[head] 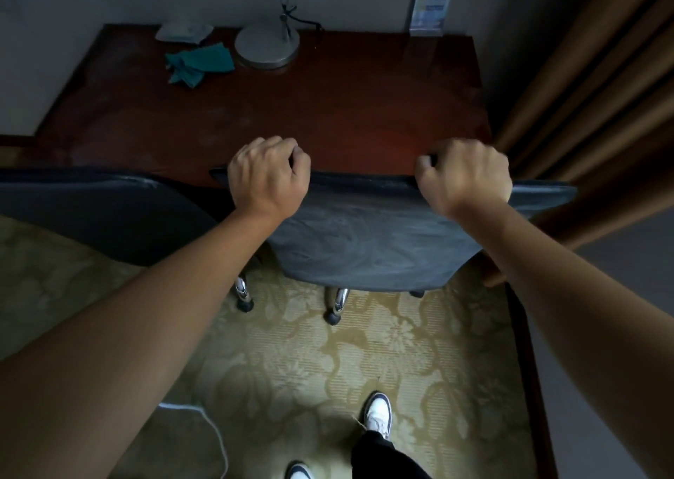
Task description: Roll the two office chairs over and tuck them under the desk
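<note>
A dark grey office chair (pixel 368 245) stands right in front of me, its backrest top against the near edge of the dark red-brown desk (pixel 328 106). My left hand (pixel 268 177) grips the left part of the backrest's top edge. My right hand (pixel 467 176) grips the right part of the same edge. Below the backrest show chrome legs with black casters (pixel 333 318). A second dark chair (pixel 95 208) stands to the left, its backrest also at the desk edge; its seat is hidden.
On the desk's far side sit a lamp with a round metal base (pixel 266 46), a teal cloth (pixel 198 63), a clear wrapper (pixel 184 32) and a blue leaflet stand (pixel 430 1). Brown curtains (pixel 591 95) hang at the right. A white cable (pixel 215 438) lies on the patterned carpet near my shoes.
</note>
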The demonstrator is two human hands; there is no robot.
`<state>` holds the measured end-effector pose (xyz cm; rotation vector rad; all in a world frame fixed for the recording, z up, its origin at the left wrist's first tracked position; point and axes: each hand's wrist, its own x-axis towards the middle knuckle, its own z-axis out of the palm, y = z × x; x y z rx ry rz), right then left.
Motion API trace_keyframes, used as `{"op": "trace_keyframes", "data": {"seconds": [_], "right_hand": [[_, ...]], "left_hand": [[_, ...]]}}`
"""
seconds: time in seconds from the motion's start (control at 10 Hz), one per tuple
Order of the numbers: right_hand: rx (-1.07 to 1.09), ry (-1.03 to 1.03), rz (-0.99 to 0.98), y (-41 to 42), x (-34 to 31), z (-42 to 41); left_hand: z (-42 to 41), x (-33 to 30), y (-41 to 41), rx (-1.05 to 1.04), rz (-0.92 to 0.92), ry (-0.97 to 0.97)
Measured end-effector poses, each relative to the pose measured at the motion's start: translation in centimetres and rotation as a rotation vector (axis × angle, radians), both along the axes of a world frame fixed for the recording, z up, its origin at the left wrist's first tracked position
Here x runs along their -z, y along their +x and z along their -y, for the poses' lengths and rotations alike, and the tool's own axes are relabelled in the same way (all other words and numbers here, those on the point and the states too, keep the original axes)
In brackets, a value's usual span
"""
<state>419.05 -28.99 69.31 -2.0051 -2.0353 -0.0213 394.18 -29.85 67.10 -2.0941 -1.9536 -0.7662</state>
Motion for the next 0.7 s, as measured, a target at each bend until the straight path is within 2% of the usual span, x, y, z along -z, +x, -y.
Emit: {"op": "trace_keyframes", "data": {"seconds": [0.2, 0.3, 0.4, 0.5, 0.7], "right_hand": [[-0.096, 0.047, -0.006, 0.7, 0.0, 1.0], [-0.125, 0.075, -0.035, 1.1, 0.4, 1.7], [-0.148, 0.096, -0.07, 1.4, 0.4, 2.8], [-0.163, 0.057, -0.162, 1.6, 0.2, 3.7], [-0.24, 0.126, -0.364, 0.5, -3.7, 5.5]], "left_hand": [[1.2, -1.0, 1.0, -0.032, 0.032, -0.169], [2.3, -1.0, 1.7, -0.079, 0.108, -0.225], [4.0, -1.3, 2.8, -0.13, 0.106, -0.239], [5.7, -1.9, 3.4, -0.087, 0.089, -0.268], [6.0, -7.5, 4.4, 0.009, 0.126, -0.139]]}}
